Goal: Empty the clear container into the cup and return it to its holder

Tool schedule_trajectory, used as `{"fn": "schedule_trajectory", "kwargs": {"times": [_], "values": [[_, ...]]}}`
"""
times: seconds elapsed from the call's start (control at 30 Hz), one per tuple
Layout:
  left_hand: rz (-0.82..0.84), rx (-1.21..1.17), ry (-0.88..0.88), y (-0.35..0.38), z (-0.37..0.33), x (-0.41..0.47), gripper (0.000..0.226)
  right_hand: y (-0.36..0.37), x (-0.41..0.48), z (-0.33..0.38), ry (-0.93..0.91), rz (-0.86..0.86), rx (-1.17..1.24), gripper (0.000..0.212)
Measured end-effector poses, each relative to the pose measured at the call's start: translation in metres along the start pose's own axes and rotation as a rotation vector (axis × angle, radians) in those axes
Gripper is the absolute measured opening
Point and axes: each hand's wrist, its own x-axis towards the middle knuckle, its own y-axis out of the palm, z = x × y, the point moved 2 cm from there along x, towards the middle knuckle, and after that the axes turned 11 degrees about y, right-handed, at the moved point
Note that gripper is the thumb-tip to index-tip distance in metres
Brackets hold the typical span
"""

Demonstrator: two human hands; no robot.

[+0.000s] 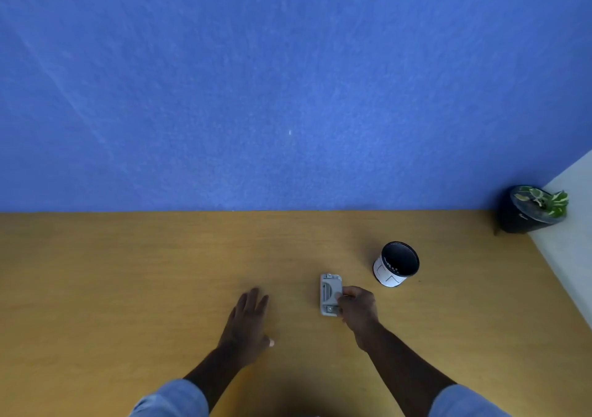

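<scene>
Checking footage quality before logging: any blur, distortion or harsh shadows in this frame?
Head view: wide-angle bending tilts the white-and-black cup and dark plant pot outward; overall softness blurs the grey rectangular holder under the right hand; even lighting, faint shadows beside the left hand.

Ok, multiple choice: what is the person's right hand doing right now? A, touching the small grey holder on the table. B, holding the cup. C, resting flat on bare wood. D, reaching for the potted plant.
A: the right hand has its fingers on the grey holder, while the cup stands apart, untouched.
</scene>
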Motion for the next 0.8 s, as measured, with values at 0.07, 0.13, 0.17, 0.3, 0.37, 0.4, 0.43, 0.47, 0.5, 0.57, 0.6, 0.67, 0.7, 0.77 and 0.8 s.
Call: {"fn": "schedule_trajectory", "kwargs": {"times": [0.07,0.13,0.17,0.3,0.37,0.4,0.43,0.47,0.5,0.57,0.6,0.67,0.7,0.77,0.8], "values": [[-0.007,-0.008,-0.001,0.003,0.002,0.001,0.104,0.001,0.006,0.0,0.012,-0.003,-0.001,0.016],[-0.014,-0.013,0.002,0.003,0.002,0.001,0.103,0.003,0.011,0.0,0.018,0.0,-0.005,0.016],[-0.017,-0.014,0.002,0.002,0.001,0.001,0.102,0.004,0.012,-0.001,0.022,0.001,-0.008,0.016],[-0.038,-0.032,0.003,0.0,0.0,0.0,0.101,0.007,0.015,-0.004,0.035,0.013,-0.026,0.015],[-0.051,-0.036,-0.003,0.0,-0.001,0.0,0.101,0.007,0.017,-0.004,0.036,0.009,-0.026,0.014],[-0.059,-0.035,0.003,0.0,-0.001,0.0,0.101,0.006,0.017,-0.004,0.034,0.005,-0.021,0.014],[-0.061,-0.038,-0.002,0.001,-0.002,0.001,0.101,0.005,0.017,-0.005,0.037,0.002,-0.02,0.015],[-0.068,-0.036,0.001,0.001,-0.002,0.001,0.102,0.004,0.018,-0.005,0.035,-0.003,-0.019,0.017],[-0.068,-0.033,-0.002,0.0,-0.002,0.001,0.102,0.003,0.019,-0.006,0.037,-0.006,-0.018,0.02],[-0.072,-0.023,0.003,-0.002,-0.003,0.001,0.103,0.001,0.017,-0.004,0.037,-0.017,-0.016,0.023],[-0.084,-0.024,0.014,-0.002,-0.003,0.001,0.104,0.001,0.017,-0.002,0.03,-0.026,-0.019,0.023],[-0.073,-0.002,0.023,-0.007,-0.004,0.001,0.106,-0.001,0.015,0.004,0.01,-0.034,-0.039,0.02],[-0.048,0.033,0.017,-0.011,-0.004,0.002,0.107,-0.003,0.012,0.009,0.007,-0.032,-0.055,0.019],[-0.029,0.066,0.028,-0.02,-0.003,0.004,0.108,-0.004,0.008,0.021,-0.026,-0.029,-0.065,0.019],[-0.02,0.064,0.027,-0.023,-0.001,0.007,0.108,-0.004,0.008,0.028,-0.053,-0.036,-0.059,0.021]]}}
